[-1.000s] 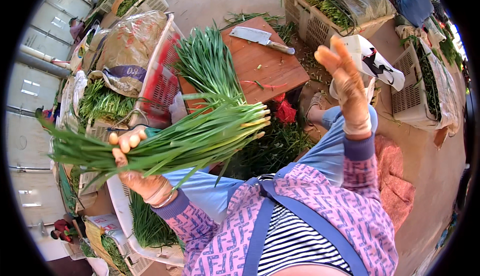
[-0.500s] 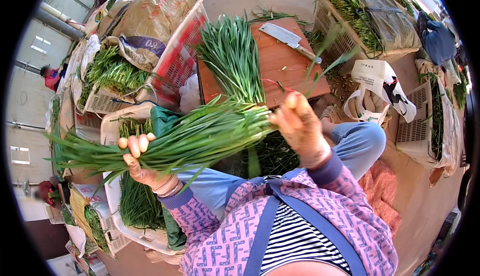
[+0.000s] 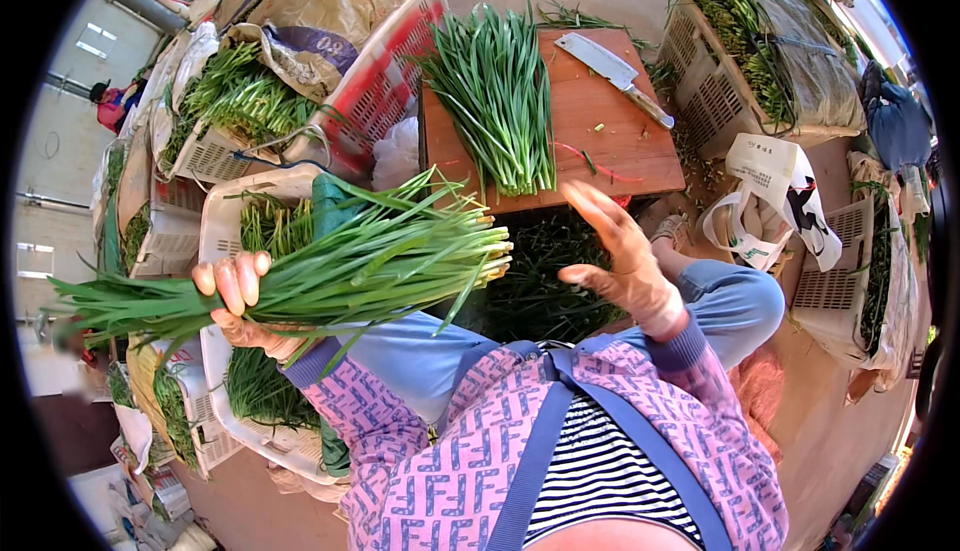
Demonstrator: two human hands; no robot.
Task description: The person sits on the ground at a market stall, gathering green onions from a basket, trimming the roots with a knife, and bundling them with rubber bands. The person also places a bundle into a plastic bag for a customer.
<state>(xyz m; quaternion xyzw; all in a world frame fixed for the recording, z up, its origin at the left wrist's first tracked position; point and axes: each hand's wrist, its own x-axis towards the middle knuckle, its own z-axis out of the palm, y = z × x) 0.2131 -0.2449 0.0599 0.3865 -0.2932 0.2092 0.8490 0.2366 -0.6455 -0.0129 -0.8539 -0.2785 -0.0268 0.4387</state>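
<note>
My left hand (image 3: pixel 238 299) is wrapped round the leafy end of a bunch of garlic chives (image 3: pixel 385 266), held sideways above my lap with the pale cut ends pointing right. My right hand (image 3: pixel 632 273) is off the bunch, fingers stretched out and thumb spread, holding nothing. Beyond it stands a reddish wooden board (image 3: pixel 615 141). A second pile of chives (image 3: pixel 500 101) lies on the board's left side, stems toward me. A cleaver (image 3: pixel 605 66) with a wooden handle rests at the far right. Thin red ties (image 3: pixel 580 156) lie near the board's front edge.
A white crate (image 3: pixel 225 216) with chives and green cloth stands at my left. Red and white crates (image 3: pixel 395 71) with covered greens rise behind it. At the right are another loaded crate (image 3: pixel 705 71) and a white bag (image 3: pixel 770 186). Loose leaves (image 3: pixel 545 281) lie below the board.
My right hand has come away from the stem ends and opened, moving right and down. The left hand has carried the chives slightly left. My view has shifted a little.
</note>
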